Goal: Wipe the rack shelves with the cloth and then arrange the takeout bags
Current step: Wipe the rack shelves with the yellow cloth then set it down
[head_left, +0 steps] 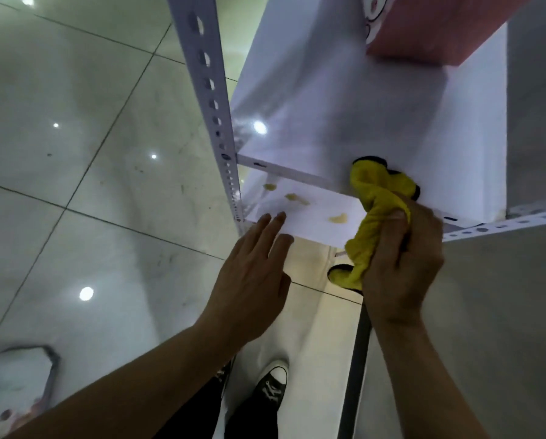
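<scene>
A white metal rack fills the upper middle of the head view. Its upper shelf (344,122) looks clean, and a pink takeout bag (439,30) stands at its far end. The lower shelf (316,226) carries three yellowish smears (297,199). My right hand (401,267) grips a bunched yellow cloth with black edging (373,198) at the front edge of the upper shelf, on the right. My left hand (252,274) is flat with fingers apart, its fingertips over the front edge of the lower shelf, holding nothing.
A perforated rack post (214,99) rises on the left of the shelves; a second perforated rail (502,223) runs off right. Glossy floor tiles (75,153) spread left. A white bag (15,384) lies on the floor at bottom left. My shoes (271,384) stand below.
</scene>
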